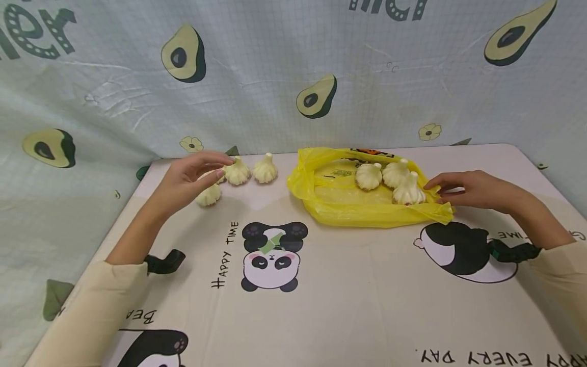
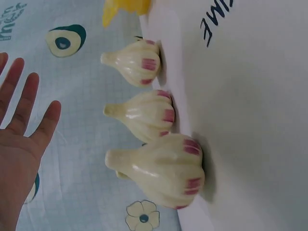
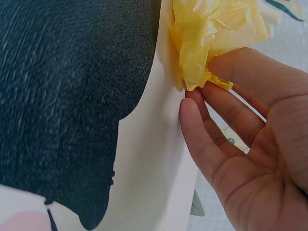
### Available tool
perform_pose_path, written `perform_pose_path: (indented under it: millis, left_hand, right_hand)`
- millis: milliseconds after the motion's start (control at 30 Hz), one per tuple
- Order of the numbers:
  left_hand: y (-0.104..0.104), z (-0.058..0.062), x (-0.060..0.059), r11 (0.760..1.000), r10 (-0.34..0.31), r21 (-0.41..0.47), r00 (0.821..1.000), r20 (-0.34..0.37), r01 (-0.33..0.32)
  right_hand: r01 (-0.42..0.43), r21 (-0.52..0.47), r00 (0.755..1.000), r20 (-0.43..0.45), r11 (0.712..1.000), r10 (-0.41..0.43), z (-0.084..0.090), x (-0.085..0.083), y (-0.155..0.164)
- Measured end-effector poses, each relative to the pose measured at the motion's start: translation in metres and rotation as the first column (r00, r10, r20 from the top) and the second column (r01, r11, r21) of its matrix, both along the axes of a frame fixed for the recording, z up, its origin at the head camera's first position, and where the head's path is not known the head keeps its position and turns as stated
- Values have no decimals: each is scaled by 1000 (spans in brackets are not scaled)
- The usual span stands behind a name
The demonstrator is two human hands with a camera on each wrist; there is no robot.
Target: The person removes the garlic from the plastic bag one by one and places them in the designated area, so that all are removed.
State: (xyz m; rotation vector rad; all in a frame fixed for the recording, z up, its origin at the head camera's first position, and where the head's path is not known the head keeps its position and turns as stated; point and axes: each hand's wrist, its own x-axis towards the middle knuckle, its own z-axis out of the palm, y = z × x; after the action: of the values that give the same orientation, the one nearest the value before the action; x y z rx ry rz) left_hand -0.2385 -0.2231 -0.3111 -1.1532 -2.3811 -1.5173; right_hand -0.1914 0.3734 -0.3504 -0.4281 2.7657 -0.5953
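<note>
My right hand (image 1: 474,189) pinches the right edge of a yellow plastic bag (image 1: 357,216) between thumb and fingers (image 3: 236,113). The bag lies on its side, mouth spread wide, and three garlic bulbs (image 1: 368,176) sit in it toward the right. On the left, my left hand (image 1: 190,178) hovers over several more garlic bulbs (image 1: 265,169), one partly hidden behind its fingers. The left wrist view shows that hand with fingers spread and nothing held, apart from the pale bulbs (image 2: 163,171), which have purple-pink patches near their bases.
The table (image 1: 348,300) wears a cover printed with pandas and lettering. Behind it hangs a pale curtain (image 1: 257,97) with avocado prints, close to the table's back edge. A black strap (image 1: 165,261) circles each wrist.
</note>
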Motion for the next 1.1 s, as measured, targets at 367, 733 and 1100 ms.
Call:
perform_pose_path:
  millis: [367, 733, 1100]
  left_hand:
    - [31, 6, 4, 995, -96, 27, 995, -26, 97]
    - [52, 7, 5, 987, -157, 30, 986, -59, 159]
    - [70, 8, 3, 979, -198, 31, 978, -58, 200]
  right_hand:
    - [9, 5, 1000, 6, 1000, -9, -2, -2, 2]
    - [18, 24, 1000, 1, 1000, -18, -3, -6, -2]
    - [-5, 29, 1000, 18, 1000, 4, -2, -12, 0]
